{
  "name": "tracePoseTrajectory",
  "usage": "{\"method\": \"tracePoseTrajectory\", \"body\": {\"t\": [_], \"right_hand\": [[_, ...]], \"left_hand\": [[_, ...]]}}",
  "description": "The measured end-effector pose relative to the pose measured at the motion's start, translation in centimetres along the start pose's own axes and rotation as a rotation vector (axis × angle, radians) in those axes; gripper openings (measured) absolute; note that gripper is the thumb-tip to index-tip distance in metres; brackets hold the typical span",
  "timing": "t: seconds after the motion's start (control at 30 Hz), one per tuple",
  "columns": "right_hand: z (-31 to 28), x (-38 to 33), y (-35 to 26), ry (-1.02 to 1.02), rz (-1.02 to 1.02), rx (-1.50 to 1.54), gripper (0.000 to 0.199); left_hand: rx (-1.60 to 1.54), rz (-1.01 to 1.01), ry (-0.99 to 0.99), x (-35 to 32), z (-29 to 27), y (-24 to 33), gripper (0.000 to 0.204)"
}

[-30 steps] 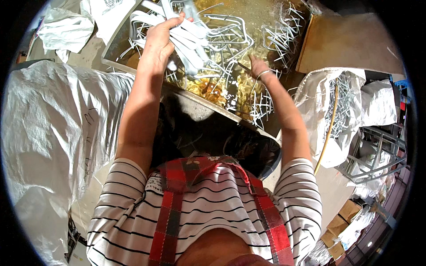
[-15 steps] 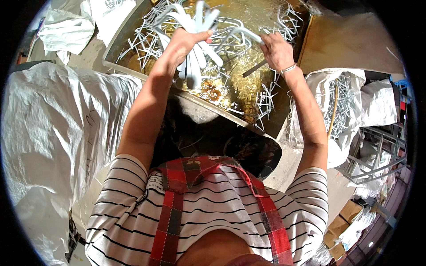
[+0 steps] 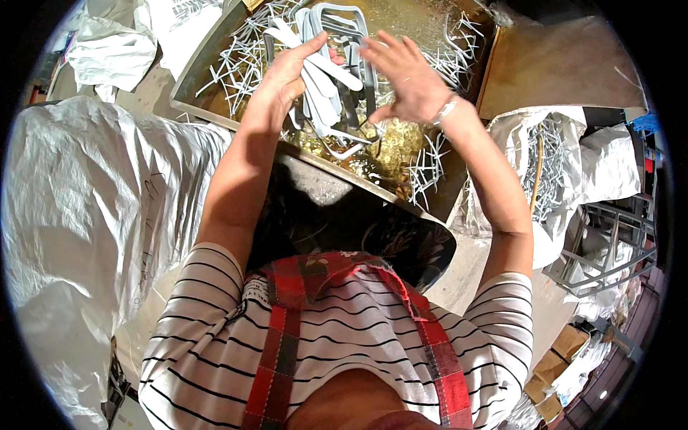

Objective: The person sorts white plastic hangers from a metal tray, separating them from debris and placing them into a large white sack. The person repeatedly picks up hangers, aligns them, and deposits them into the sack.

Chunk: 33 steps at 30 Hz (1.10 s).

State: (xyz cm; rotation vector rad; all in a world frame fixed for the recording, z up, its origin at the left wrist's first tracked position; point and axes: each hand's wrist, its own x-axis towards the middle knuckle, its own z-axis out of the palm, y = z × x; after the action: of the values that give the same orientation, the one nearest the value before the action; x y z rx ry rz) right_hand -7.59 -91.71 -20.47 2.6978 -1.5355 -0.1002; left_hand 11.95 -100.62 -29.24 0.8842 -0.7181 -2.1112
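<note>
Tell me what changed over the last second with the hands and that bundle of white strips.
The right hand left the loose pieces on the tray's right side and rose toward the bundle of white strips; it now hangs open beside it. The left hand kept its grip on the bundle, lifting it slightly over the tray. The tray, the loose white pieces in it and the white sacks stayed put.

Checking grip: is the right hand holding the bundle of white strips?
No, the left hand grips the white strips; the right hand is open beside them.
</note>
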Motion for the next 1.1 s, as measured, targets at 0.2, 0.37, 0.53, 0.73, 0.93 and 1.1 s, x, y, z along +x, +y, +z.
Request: {"method": "tracePoseTrajectory", "body": {"t": [0.2, 0.37, 0.53, 0.73, 0.93, 1.1], "right_hand": [[3.0, 2.9, -1.7, 0.014, 0.0, 0.008, 0.121], [4.6, 4.9, -2.1, -0.125, -0.091, 0.339, 0.12], [5.2, 5.4, -3.0, -0.352, 0.044, 0.576, 0.094], [4.2, 3.3, -4.4, -0.333, 0.365, 0.894, 0.033], [5.2, 1.4, -4.0, -0.543, 0.478, 1.402, 0.026], [4.9, 0.5, -2.9, -0.332, -0.028, 0.264, 0.02]], "left_hand": [[-0.299, 0.014, -0.065, 1.4, -2.2, 0.6, 0.029], [-0.362, 0.096, -0.031, 2.4, -3.9, 0.6, 0.028], [-0.365, 0.239, 0.037, 2.3, -4.3, 0.9, 0.03], [-0.27, 0.564, 0.326, 1.1, -1.4, 1.3, 0.023], [0.016, 0.763, 0.323, 0.6, 1.0, 0.9, 0.022], [0.04, 0.446, 0.158, 0.3, 0.8, 1.2, 0.019]]}}
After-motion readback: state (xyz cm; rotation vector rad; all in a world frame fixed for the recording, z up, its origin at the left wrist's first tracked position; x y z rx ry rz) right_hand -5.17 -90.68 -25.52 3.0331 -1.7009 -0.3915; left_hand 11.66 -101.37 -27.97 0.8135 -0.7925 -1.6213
